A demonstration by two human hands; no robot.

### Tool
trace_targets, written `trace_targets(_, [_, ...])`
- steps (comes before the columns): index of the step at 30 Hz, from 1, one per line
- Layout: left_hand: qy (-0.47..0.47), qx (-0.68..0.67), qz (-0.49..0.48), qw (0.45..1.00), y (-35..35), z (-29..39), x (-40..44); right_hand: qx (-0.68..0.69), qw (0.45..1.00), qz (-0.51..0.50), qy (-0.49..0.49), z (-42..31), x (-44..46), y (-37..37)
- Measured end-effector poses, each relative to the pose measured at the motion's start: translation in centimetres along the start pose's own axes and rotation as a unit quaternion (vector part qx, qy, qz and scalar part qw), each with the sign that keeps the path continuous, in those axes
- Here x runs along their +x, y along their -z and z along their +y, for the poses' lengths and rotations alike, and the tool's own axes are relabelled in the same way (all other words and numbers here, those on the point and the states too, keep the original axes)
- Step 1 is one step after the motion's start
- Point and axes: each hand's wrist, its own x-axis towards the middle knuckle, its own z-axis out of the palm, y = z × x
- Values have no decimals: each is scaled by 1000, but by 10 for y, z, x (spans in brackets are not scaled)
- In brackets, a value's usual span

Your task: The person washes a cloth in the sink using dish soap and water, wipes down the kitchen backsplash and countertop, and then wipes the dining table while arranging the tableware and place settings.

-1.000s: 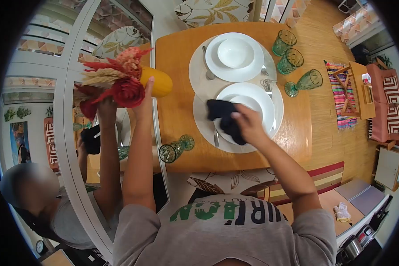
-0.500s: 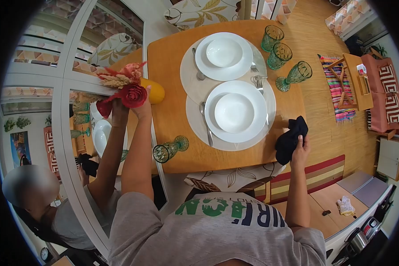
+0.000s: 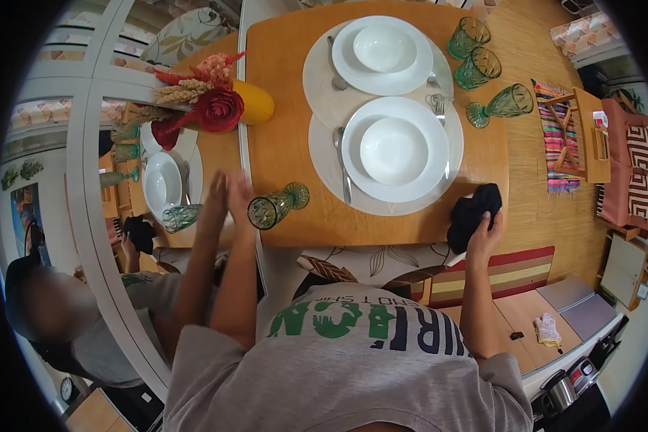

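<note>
My left hand (image 3: 240, 199) is at the table's left edge, close beside a green glass goblet (image 3: 268, 210) that lies on its side in my view. Its fingers are blurred but look stretched out, with nothing in them. My right hand (image 3: 487, 234) grips a bunched black cloth (image 3: 471, 216) at the table's near right corner. Further up the left edge stands a yellow vase (image 3: 258, 103) with red and dried flowers (image 3: 219, 109). White bowls (image 3: 394, 150) rest on white plates (image 3: 353, 176), with a spoon (image 3: 343, 169) and forks (image 3: 438, 106) alongside.
Several green goblets stand along the table's right side, one of them a stemmed goblet (image 3: 510, 101). Pale placemats (image 3: 324, 155) lie under the plates. A mirrored panel with a white frame (image 3: 86, 165) borders the left edge. A patterned chair (image 3: 374, 261) sits at the near edge.
My left hand has left the flower vase and come down toward the near left goblet. My right hand still holds the black cloth at the corner. The view has shifted slightly.
</note>
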Motion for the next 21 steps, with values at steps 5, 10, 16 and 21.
trace_targets(5, [-128,178,-134,967,-75,9,-108,82,959,-253,99,-93,-68,-29])
trace_targets(10, [-18,241,-108,964,-87,43,-86,135,880,-416,187,-131,-122,-145])
trace_targets(16, [-291,326,15,899,-100,115,-64,-101,685,-484,536,-107,-193,-261])
trace_targets(21, [-161,178,-5,971,-97,67,-44,-5,593,-590,548,-49,-171,-221])
